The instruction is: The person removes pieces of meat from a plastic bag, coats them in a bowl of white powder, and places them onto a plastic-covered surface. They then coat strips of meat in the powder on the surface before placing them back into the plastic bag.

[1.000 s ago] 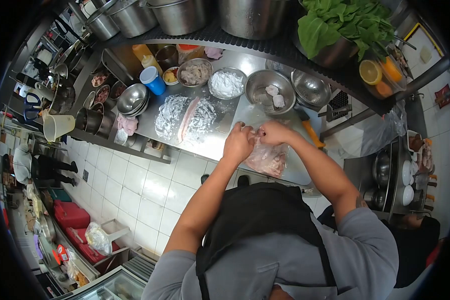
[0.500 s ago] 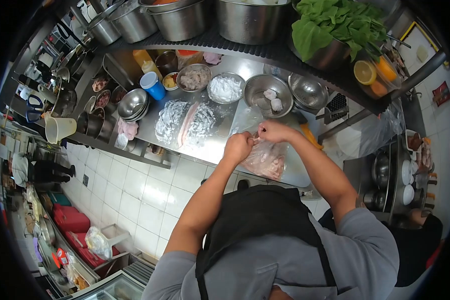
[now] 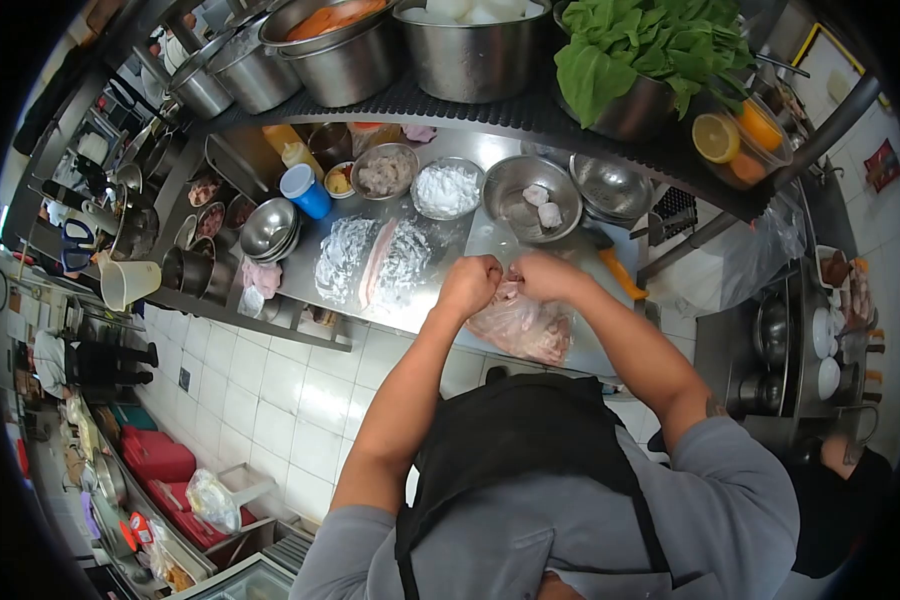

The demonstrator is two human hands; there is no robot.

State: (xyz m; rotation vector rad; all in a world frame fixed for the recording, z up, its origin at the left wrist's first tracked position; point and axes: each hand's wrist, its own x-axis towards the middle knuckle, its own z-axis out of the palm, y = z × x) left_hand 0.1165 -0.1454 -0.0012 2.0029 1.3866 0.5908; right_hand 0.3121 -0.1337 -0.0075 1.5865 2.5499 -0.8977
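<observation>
A clear plastic bag [image 3: 520, 325] of pale pink raw meat lies on the white cutting board [image 3: 595, 345] at the counter's front. My left hand [image 3: 469, 284] is closed on the left side of the bag's gathered top. Close beside it, my right hand [image 3: 547, 276] grips the top from the right, fingers curled in. Beyond my hands is a steel bowl [image 3: 515, 228] with a few white-coated pieces [image 3: 541, 206] in it. To the right on the board rests a yellow-handled knife [image 3: 620, 272]. What my fingertips do inside the fists is hidden.
White powder [image 3: 345, 255] is spread left of the board, with a pink strip [image 3: 377, 262] across it. Behind stand a bowl of white powder [image 3: 446, 190], a bowl of greyish minced food [image 3: 386, 172] and a blue container [image 3: 306, 191]. An overhead shelf [image 3: 470, 115] carries steel pots.
The loose plastic that stood up beyond my hands has come down. My hands have moved slightly apart. The whole view has shifted a little.
</observation>
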